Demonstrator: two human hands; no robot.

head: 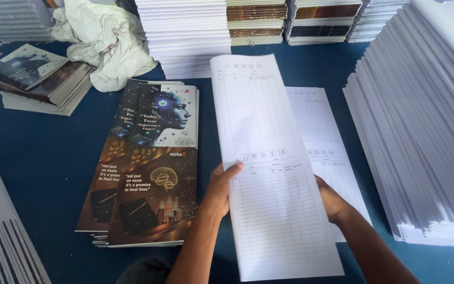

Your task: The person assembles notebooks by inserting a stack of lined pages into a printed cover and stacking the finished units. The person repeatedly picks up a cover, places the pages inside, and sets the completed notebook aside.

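i see my left hand and right hand closed on the long white ruled paper sheet's edges, lifting it flat above the blue worktop

Soft, even daylight fills the scene, brightest toward the upper right, where the tall leaning stack of white paper sheets washes out almost to pure white. The dark blue cloth-covered table stays dim and matte, with only faint shadows beside the piles. Mild sheen shows on the glossy dark printed covers. Focus is fairly sharp centrally; edges bend outward and soften from wide-lens distortion.
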